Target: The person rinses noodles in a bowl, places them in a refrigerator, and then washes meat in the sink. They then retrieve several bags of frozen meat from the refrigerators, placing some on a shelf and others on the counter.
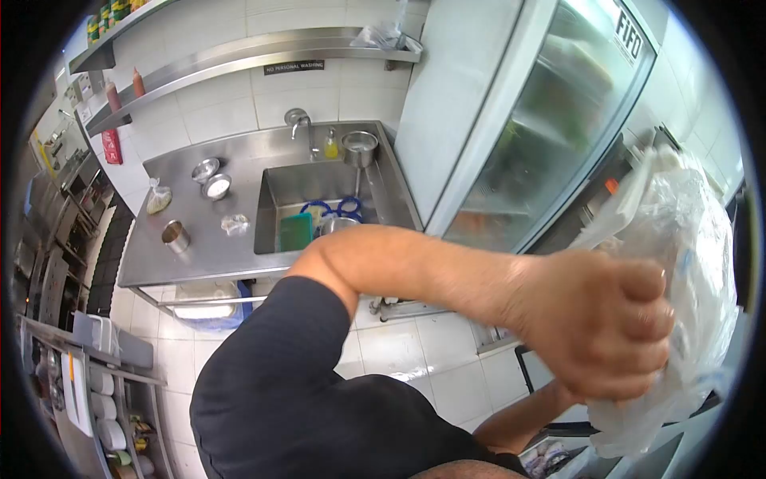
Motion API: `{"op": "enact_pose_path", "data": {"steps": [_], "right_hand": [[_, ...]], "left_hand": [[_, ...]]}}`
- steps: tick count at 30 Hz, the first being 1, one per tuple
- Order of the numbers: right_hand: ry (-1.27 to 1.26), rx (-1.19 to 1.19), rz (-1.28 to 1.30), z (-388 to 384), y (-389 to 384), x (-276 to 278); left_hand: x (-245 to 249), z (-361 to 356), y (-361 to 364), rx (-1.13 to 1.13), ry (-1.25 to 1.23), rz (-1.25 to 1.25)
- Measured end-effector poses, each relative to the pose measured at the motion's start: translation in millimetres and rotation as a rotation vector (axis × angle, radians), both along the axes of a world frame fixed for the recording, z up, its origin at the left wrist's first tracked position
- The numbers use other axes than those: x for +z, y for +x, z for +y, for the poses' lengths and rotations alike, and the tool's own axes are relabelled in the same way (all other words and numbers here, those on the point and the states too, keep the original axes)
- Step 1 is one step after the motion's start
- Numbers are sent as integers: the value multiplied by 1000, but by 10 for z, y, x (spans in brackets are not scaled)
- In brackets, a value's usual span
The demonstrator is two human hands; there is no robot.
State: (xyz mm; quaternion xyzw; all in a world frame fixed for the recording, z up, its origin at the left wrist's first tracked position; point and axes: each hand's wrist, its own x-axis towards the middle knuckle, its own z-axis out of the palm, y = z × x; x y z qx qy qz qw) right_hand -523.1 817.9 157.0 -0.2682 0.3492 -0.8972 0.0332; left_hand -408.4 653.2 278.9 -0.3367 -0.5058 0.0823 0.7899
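Note:
My left hand (606,323) is raised at the right, its fingers curled closed around a bunched part of a translucent plastic bag (692,255). The bag hangs crumpled along the right edge of the view, and I cannot make out its contents. Below, my right forearm (523,419) reaches toward the lower part of the bag. My right hand is hidden behind my left hand and the bag.
Behind my left arm stands a steel counter (215,263) with a sink (307,180), a steel pot (359,149) and a metal cup (175,236). A glass-door fridge (550,120) stands right of it. Shelves with containers (104,407) are at lower left.

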Motion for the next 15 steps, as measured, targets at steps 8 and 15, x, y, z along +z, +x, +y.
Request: {"op": "enact_pose_path", "data": {"steps": [8, 15], "right_hand": [[-11, 284, -16, -1944, 1091, -172], [-98, 616, -10, -3833, 1938, 8]], "left_hand": [[-180, -1196, 1888, 415, -38, -120], [22, -2450, 3064, 766, 20, -248]]}}
